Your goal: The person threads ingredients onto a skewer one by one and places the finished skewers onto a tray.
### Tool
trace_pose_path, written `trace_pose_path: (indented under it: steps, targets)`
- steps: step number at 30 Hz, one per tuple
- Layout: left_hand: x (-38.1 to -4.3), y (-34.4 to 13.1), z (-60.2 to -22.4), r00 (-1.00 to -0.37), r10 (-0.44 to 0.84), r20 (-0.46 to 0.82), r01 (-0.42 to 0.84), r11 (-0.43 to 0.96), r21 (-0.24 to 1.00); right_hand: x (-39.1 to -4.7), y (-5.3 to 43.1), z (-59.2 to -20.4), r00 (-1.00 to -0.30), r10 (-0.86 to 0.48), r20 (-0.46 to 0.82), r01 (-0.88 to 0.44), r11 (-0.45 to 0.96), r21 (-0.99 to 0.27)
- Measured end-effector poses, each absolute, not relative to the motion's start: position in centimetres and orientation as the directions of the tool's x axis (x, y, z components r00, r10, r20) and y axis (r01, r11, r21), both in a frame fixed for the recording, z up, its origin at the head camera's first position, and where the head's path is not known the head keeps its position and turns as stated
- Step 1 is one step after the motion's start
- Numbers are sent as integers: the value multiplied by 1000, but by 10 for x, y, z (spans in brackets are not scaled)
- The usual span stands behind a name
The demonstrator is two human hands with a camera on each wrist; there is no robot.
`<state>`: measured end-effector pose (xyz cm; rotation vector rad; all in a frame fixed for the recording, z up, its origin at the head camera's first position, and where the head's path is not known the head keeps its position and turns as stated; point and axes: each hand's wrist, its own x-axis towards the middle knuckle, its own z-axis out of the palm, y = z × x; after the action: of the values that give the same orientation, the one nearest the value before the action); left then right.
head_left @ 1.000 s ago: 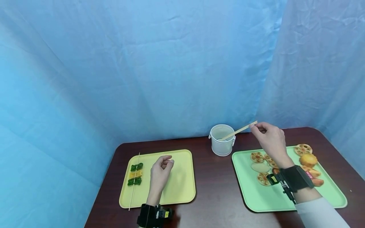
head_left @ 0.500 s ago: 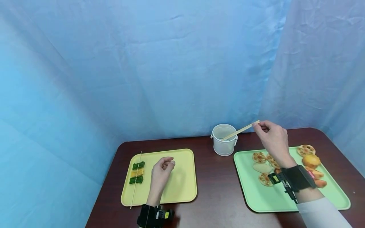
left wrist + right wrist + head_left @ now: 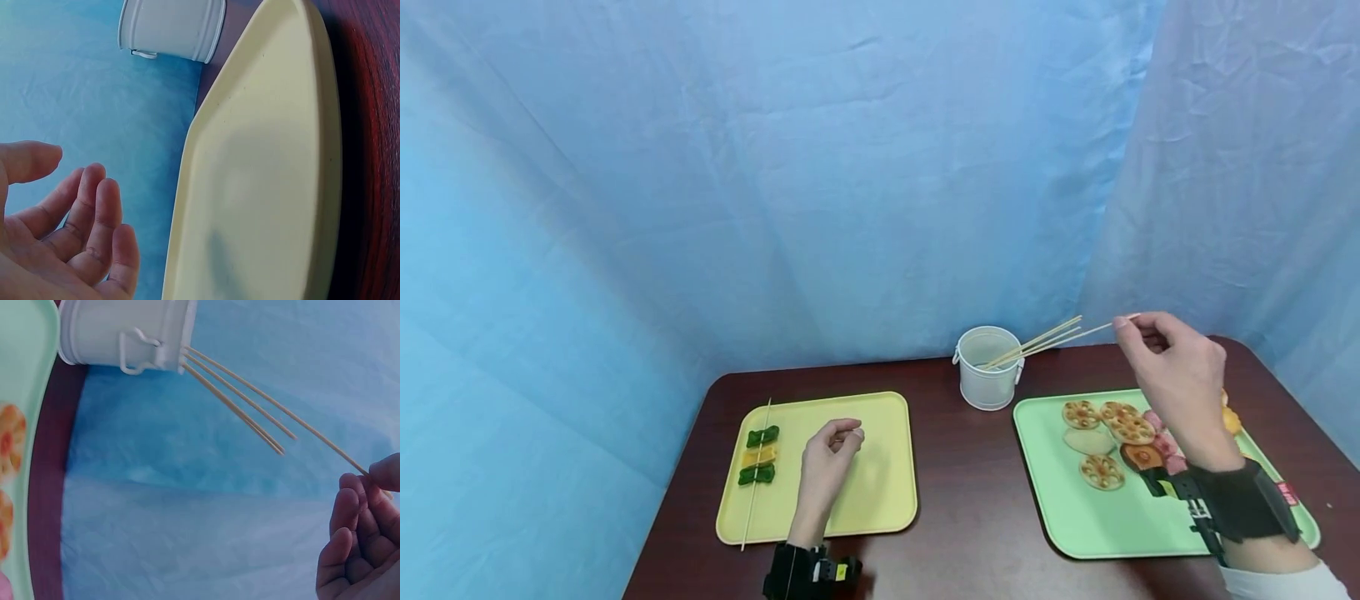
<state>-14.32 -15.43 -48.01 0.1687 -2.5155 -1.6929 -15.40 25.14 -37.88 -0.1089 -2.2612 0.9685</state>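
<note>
"Fingers of the left hand [image 3: 827, 462]?"
"Loosely bent over the yellow tray [image 3: 880, 500], thumb apart."
"And the right hand [image 3: 1186, 379]?"
"Thumb and fingertips pinch a skewer [image 3: 275, 404]: thin, straight, pale wood, slanting down into the white bucket [image 3: 987, 388]."

Right hand [image 3: 367, 547], bare, thumb and fingertips pinching one thin, pale wooden skewer [image 3: 275, 403] near its end, a short tip showing past the thumb. Away from the hand, the skewer's other end meets the mouth of a white, cylindrical bucket [image 3: 112, 331] with a white wire handle [image 3: 123, 353]. Other thin, pale skewers [image 3: 244, 397], out of the mouth, ends pointing handward, apart from the fingers. Farthest from the hand: mint-green tray [image 3: 31, 362], round orange-yellow slices [image 3: 7, 440], dark reddish-brown tabletop [image 3: 47, 456]. Behind the hand: light-blue cloth [image 3: 219, 537].
</note>
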Motion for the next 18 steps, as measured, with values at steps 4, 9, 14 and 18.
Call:
trace_pose_path:
  steps: [4, 9, 14, 18]
  targets:
    - [-142, -154, -480, -991, -131, 28, -21, 358, 933, -143, 258, -372, -710, 359, 606, -210, 713, -669]
    - [-140, -154, -480, -990, -138, 23, -25, 335, 942, -130, 266, -367, -667, 376, 643, -282, 672, -685]
    - [-140, -150, -480, -987, -153, 44, -9, 327, 945, -121, 267, -367, -661, 397, 636, -312, 626, -715]
    - [-140, -140, -479, -985, -158, 74, 19, 323, 946, -115, 259, -372, -685, 419, 596, -335, 545, -769]
